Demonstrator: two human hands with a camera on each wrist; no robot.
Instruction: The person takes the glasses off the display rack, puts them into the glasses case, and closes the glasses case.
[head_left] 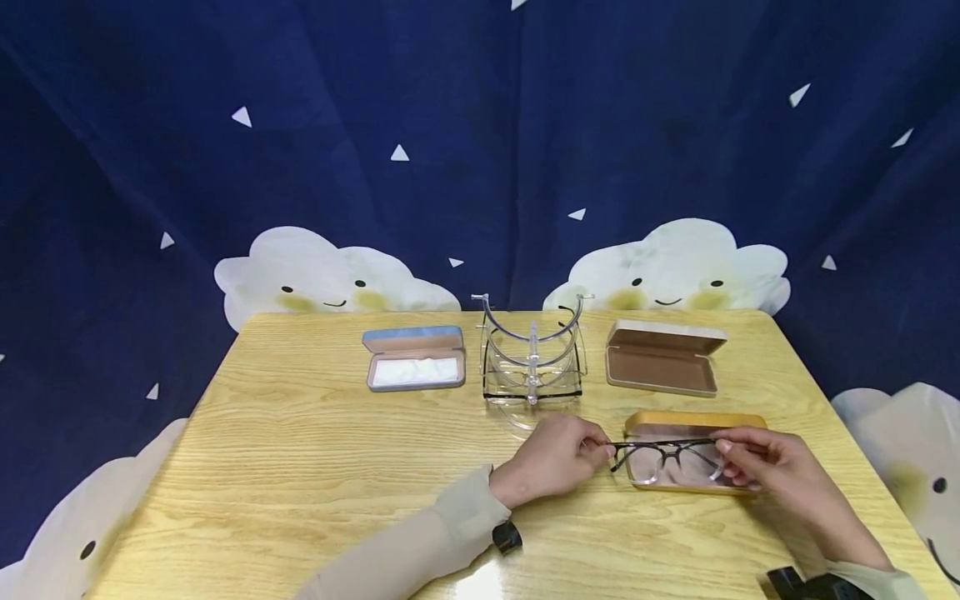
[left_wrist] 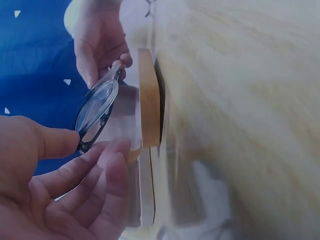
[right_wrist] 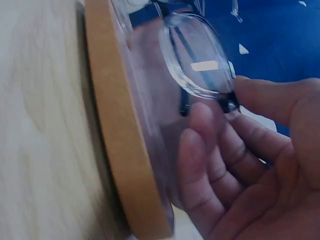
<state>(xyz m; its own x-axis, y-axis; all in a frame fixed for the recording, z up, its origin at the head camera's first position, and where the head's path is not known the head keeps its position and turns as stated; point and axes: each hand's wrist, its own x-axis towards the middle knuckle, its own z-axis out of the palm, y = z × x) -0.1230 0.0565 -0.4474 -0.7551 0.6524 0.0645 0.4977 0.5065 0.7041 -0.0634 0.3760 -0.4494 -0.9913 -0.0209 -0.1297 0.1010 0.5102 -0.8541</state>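
A pair of black-framed glasses (head_left: 670, 451) is held level over an open orange glasses case (head_left: 693, 419). My left hand (head_left: 553, 458) pinches one front corner of the frame between thumb and fingers. At the opposite corner, my right hand (head_left: 776, 467) pinches it the same way. In the right wrist view, a dark temple tip shows behind the clear lens (right_wrist: 197, 60), so the temples look folded. The case's pinkish inside lies behind the lenses, its orange wall (left_wrist: 150, 100) close beside the glasses in the left wrist view.
Behind my left hand stands a clear display rack (head_left: 533, 367) bearing several glasses. To its left lies an open blue-grey case (head_left: 415, 333) with a white cloth (head_left: 416, 371) inside. An open beige case (head_left: 660, 375) with brown lining sits right of the rack. A dark blue curtain (head_left: 480, 150) hangs behind the table.
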